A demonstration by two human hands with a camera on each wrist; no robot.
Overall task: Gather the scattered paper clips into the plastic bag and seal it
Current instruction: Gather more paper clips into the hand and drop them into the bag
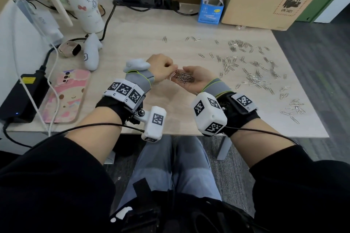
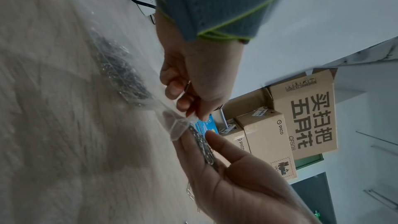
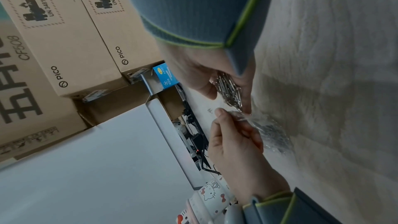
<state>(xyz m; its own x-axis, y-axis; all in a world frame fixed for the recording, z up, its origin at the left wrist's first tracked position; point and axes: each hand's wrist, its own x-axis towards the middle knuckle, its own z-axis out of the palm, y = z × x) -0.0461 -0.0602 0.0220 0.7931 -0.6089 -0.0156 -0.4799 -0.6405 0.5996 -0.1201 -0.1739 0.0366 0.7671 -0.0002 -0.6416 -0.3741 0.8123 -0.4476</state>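
Observation:
My left hand (image 1: 171,70) pinches the mouth of a clear plastic bag (image 2: 129,81), which hangs down to the table with a dark heap of paper clips inside. The bag also shows in the right wrist view as crinkled film (image 3: 269,132) under the left hand (image 3: 232,139). My right hand (image 1: 181,73) lies palm up, loosely cupped, and carries a pile of paper clips (image 1: 183,77) against the bag's mouth (image 2: 178,123). Many loose paper clips (image 1: 251,79) lie scattered over the right half of the wooden table (image 1: 132,43).
A patterned tumbler (image 1: 85,0), power strip (image 1: 145,3) and cables stand at the back left. A blue clip box (image 1: 211,9) and cardboard boxes (image 1: 265,0) stand at the back right. A pink phone (image 1: 66,96) and black adapter (image 1: 22,98) lie left.

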